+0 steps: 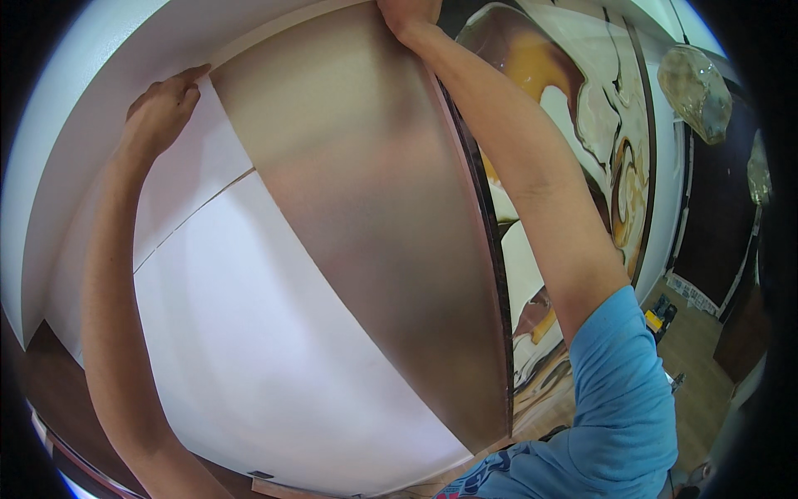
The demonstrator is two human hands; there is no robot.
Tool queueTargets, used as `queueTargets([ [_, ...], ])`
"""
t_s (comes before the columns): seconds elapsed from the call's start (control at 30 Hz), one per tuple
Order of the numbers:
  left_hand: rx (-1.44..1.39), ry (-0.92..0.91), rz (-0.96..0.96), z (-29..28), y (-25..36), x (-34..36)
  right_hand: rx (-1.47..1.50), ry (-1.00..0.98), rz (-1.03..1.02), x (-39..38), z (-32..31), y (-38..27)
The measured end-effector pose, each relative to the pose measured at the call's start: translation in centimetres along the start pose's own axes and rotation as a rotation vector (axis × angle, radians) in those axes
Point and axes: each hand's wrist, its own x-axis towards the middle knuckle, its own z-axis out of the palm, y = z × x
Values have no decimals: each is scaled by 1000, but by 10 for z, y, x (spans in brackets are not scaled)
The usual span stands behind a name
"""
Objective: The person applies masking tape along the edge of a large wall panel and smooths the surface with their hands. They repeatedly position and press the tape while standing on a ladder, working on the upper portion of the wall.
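A long, satiny bronze-beige sheet [366, 200] covers the wall in front of me, running from the ceiling edge at the top down to the lower right. My left hand [162, 110] is raised at its upper left corner. The index finger stretches out to touch that corner, the thumb stands a little apart, and the other fingers are bent. My right hand [409, 15] is up at the sheet's top right end. The picture's upper edge cuts it off, so its fingers are hidden.
Left of the sheet are white wall panels [241, 291] with a thin seam. A dark trim strip [496, 266] borders the sheet's right side, beside a glossy marbled panel [636, 191]. A glass pendant lamp [695, 93] hangs at the right. A yellow-black object [657, 320] lies on the floor.
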Motion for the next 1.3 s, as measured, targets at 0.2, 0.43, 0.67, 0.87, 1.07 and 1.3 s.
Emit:
queueTargets([
  [0.2, -7, -37, -7, -4, 5, 0, -77, -1, -9, 1, -4, -3],
  [0.43, 100, 4, 33, 2, 2, 9, -75, -5, -12, 0, -9, -4],
  [0.67, 135, 14, 33, 6, 1, 16, -62, 4, -17, -1, -4, -1],
  [0.87, 155, -45, -2, 6, 5, 15, -33, 74, -37, -2, 0, 1],
  [1.07, 154, -25, 25, 3, 4, 15, 23, 75, -25, 0, 1, 3],
  [1.3, 162, -66, -3, -1, 10, 15, 32, 129, -37, 0, 5, 5],
])
